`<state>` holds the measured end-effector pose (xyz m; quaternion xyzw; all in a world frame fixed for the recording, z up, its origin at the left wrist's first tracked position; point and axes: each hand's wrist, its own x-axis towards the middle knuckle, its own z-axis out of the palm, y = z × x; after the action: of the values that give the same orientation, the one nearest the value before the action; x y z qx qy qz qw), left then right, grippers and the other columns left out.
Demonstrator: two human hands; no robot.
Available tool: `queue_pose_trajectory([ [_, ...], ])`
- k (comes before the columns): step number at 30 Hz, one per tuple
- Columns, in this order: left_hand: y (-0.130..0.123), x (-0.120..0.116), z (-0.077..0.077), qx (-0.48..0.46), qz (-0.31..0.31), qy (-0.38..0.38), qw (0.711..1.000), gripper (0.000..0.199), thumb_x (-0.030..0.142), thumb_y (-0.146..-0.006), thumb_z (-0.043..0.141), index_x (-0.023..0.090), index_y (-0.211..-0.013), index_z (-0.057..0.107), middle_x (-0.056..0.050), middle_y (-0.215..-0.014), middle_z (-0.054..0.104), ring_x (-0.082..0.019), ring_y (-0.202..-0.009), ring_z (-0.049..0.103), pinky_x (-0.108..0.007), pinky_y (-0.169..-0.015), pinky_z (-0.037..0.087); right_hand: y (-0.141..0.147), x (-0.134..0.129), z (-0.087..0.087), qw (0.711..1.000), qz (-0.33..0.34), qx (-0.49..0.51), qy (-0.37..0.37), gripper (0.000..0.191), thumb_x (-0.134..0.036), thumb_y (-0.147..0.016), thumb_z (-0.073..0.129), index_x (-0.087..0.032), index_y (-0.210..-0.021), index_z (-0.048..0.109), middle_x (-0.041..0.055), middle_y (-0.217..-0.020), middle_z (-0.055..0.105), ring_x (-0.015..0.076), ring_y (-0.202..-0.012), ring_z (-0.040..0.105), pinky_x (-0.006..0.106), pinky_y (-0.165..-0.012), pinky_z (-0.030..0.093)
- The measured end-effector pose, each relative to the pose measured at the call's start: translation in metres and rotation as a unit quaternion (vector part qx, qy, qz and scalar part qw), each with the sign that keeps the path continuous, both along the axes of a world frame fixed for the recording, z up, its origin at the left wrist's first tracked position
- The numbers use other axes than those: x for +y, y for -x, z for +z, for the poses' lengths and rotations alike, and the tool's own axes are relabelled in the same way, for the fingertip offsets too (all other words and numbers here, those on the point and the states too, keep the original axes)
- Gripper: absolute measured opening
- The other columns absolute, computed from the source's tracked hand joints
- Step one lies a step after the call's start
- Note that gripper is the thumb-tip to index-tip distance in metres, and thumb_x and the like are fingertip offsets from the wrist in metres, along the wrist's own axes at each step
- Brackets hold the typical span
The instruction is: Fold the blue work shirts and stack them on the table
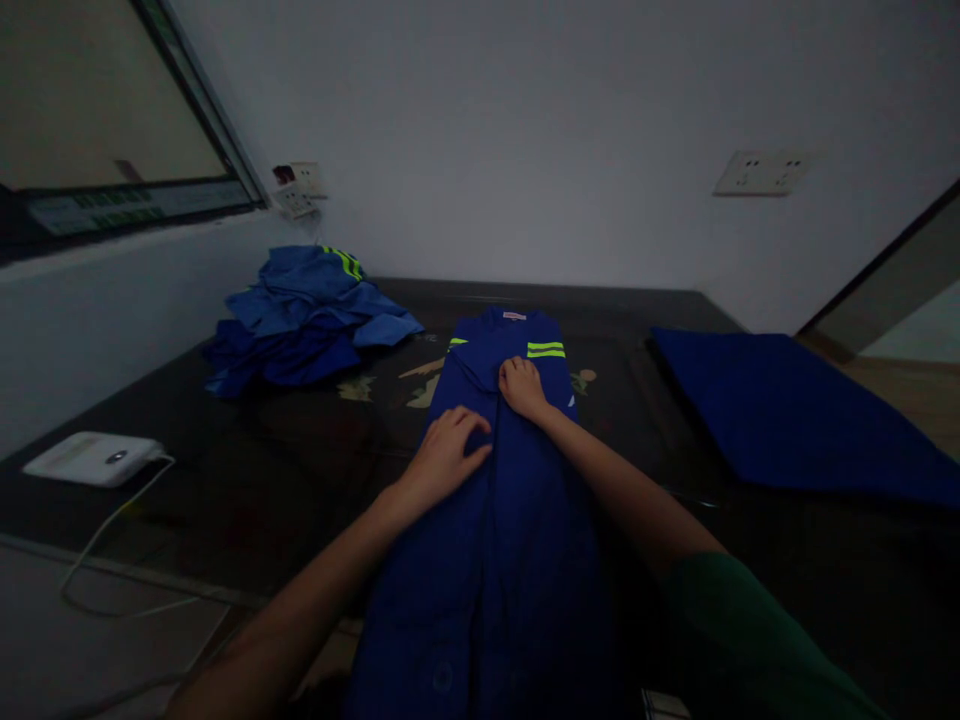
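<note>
A dark blue work jacket (517,560) with yellow-green reflective stripes lies lengthwise before me, folded narrow, its collar and white label at the far end. My left hand (452,445) rests on its left side, thumb and fingers apart, gripping nothing. Farther up, my right hand (523,386) has its fingers curled at the edge of a folded-over flap of blue cloth, close to the right-hand stripes. The fingertips are partly hidden, and the near end of the jacket runs out of view at the bottom.
A crumpled heap of blue clothes (307,310) sits at the back left of the dark table (300,500). On the right lies a flat folded blue garment (802,420). A white device (97,458) with a cable is at the left edge. Behind is a wall with sockets (761,173).
</note>
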<state>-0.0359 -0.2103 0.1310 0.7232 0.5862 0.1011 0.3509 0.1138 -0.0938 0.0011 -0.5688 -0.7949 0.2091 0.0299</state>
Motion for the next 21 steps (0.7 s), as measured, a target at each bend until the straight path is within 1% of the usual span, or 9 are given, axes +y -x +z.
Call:
queue_pose_trajectory([
  [2,-0.004,0.034,-0.034,0.049,0.004,-0.081,0.996,0.034,0.014,-0.083,0.059,0.017,-0.117,0.058,-0.009,-0.122,0.059,-0.024,-0.114,0.052,-0.039,-0.099,0.041,-0.002,0.001,0.000,1.000,-0.004,0.017,0.007,0.023,-0.022,-0.094,0.040,-0.016,-0.106,0.059,0.0138,-0.116,0.057,0.0254,-0.108,0.047,0.039,-0.097,0.035],
  [4,-0.008,0.060,-0.064,0.088,-0.012,-0.113,0.990,0.036,0.011,-0.083,0.058,0.016,-0.119,0.060,-0.011,-0.131,0.057,-0.025,-0.122,0.051,-0.041,-0.104,0.040,-0.005,0.003,-0.001,0.998,-0.015,0.049,0.021,0.021,-0.022,-0.093,0.042,-0.017,-0.103,0.060,0.0128,-0.113,0.058,0.0243,-0.106,0.048,0.037,-0.095,0.036],
  [6,-0.008,0.074,-0.086,0.106,-0.036,-0.119,0.987,0.027,0.012,-0.087,0.055,0.016,-0.111,0.067,-0.010,-0.129,0.061,-0.025,-0.123,0.052,-0.042,-0.107,0.039,-0.008,0.005,-0.003,0.995,-0.028,0.084,0.035,0.019,-0.021,-0.093,0.044,-0.018,-0.100,0.061,0.0105,-0.110,0.059,0.0225,-0.104,0.049,0.035,-0.093,0.037],
  [8,-0.006,0.080,-0.100,0.101,-0.059,-0.125,0.985,0.023,0.016,-0.090,0.052,0.017,-0.103,0.071,-0.009,-0.120,0.067,-0.023,-0.121,0.056,-0.040,-0.107,0.039,-0.010,0.008,-0.005,0.993,-0.036,0.103,0.041,0.016,-0.021,-0.091,0.047,-0.019,-0.097,0.062,0.0079,-0.107,0.061,0.0207,-0.102,0.050,0.032,-0.091,0.038],
  [11,-0.002,0.078,-0.108,0.092,-0.091,-0.129,0.983,0.026,0.017,-0.093,0.048,0.017,-0.105,0.071,-0.008,-0.118,0.069,-0.020,-0.118,0.059,-0.037,-0.106,0.042,-0.012,0.010,-0.006,0.993,-0.041,0.106,0.041,0.014,-0.021,-0.090,0.050,-0.020,-0.094,0.063,0.0062,-0.104,0.062,0.0196,-0.101,0.052,0.031,-0.089,0.039],
  [14,0.000,0.073,-0.105,0.096,-0.109,-0.111,0.983,0.029,0.017,-0.094,0.045,0.017,-0.112,0.068,-0.009,-0.125,0.065,-0.020,-0.117,0.060,-0.035,-0.102,0.046,-0.012,0.010,-0.007,0.992,-0.046,0.104,0.046,0.013,-0.023,-0.089,0.051,-0.020,-0.093,0.064,0.0068,-0.106,0.061,0.0207,-0.103,0.051,0.032,-0.090,0.040],
  [16,-0.001,0.070,-0.101,0.095,-0.119,-0.107,0.983,0.031,0.019,-0.094,0.045,0.016,-0.116,0.066,-0.010,-0.128,0.063,-0.021,-0.118,0.059,-0.034,-0.101,0.047,-0.010,0.008,-0.007,0.994,-0.043,0.093,0.039,0.015,-0.024,-0.090,0.051,-0.020,-0.097,0.064,0.0080,-0.110,0.060,0.0221,-0.107,0.050,0.033,-0.092,0.040],
  [18,-0.002,0.067,-0.096,0.092,-0.124,-0.112,0.981,0.031,0.020,-0.093,0.047,0.015,-0.119,0.065,-0.011,-0.129,0.062,-0.021,-0.120,0.058,-0.034,-0.101,0.047,-0.007,0.004,-0.009,0.997,-0.030,0.071,0.020,0.022,-0.025,-0.091,0.048,-0.019,-0.107,0.063,0.0104,-0.119,0.058,0.0242,-0.116,0.046,0.037,-0.099,0.037],
  [21,-0.004,0.061,-0.091,0.094,-0.107,-0.129,0.981,0.030,0.021,-0.093,0.049,0.014,-0.118,0.064,-0.011,-0.126,0.063,-0.022,-0.118,0.058,-0.033,-0.100,0.048,-0.002,-0.001,-0.011,0.999,-0.007,0.036,0.006,0.039,-0.025,-0.095,0.041,-0.018,-0.131,0.052,0.0135,-0.138,0.048,0.0277,-0.134,0.033,0.047,-0.111,0.025],
])
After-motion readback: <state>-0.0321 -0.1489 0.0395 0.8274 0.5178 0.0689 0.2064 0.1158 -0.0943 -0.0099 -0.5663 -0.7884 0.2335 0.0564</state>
